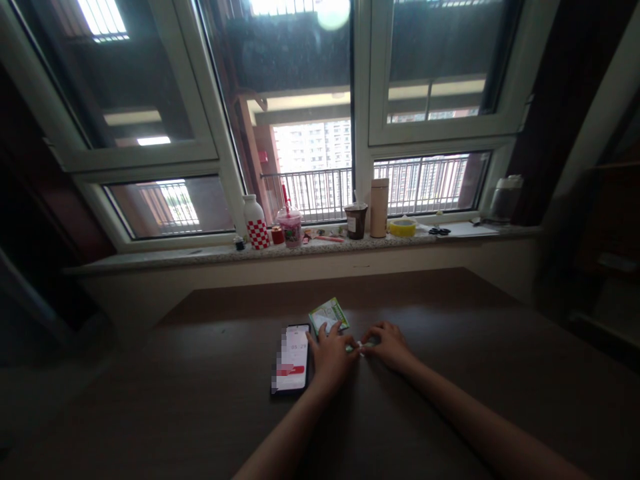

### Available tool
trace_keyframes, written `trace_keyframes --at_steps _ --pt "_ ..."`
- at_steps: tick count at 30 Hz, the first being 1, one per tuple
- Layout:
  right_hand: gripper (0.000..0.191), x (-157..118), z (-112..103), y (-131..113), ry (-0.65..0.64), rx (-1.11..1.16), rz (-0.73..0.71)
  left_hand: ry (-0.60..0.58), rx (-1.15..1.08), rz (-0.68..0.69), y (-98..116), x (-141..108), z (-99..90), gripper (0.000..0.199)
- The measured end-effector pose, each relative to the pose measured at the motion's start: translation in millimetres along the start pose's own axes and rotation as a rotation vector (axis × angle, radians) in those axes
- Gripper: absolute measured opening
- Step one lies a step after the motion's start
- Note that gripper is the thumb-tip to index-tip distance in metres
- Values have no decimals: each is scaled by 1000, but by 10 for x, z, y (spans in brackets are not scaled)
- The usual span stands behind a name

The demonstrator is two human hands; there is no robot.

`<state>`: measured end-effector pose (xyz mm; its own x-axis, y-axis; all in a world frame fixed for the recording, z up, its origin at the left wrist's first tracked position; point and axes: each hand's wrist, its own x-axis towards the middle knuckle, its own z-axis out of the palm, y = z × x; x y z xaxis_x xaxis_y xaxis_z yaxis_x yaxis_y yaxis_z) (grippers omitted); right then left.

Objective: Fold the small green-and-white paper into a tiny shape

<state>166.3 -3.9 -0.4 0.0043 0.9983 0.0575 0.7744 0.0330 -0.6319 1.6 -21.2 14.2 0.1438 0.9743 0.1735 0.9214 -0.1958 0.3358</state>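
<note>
My left hand (pixel 333 357) and my right hand (pixel 390 345) are close together over the table, their fingertips almost meeting. Between them they pinch a small white and green piece (pixel 361 345), too small to make out exactly. Other fingers of my left hand spread out towards a flat green and white packet (pixel 327 313) lying just beyond. A phone (pixel 296 363) with a lit screen lies left of my left hand. The fingers of my right hand are curled in, and its thumb side faces the small piece.
The brown table (pixel 200 360) reaches towards the windowsill (pixel 210 257). Along the sill stand a checkered bottle (pixel 257 230), a pink cup (pixel 291 230), a dark cup (pixel 355 223), a tan flask (pixel 379 208), a yellow tape roll (pixel 403 229) and scissors (pixel 440 231).
</note>
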Motion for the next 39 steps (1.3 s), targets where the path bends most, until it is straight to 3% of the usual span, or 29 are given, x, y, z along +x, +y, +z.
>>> trace_keyframes --at_steps 9,24,39 --pt "24 57 -15 -13 -53 0 25 -95 -12 -26 34 45 -87 20" --pt "31 95 -31 19 -92 -5 44 -150 -37 -20 -31 54 -97 16" --pt "35 71 -85 110 -113 42 -24 -180 -14 0 -137 26 -119 23"
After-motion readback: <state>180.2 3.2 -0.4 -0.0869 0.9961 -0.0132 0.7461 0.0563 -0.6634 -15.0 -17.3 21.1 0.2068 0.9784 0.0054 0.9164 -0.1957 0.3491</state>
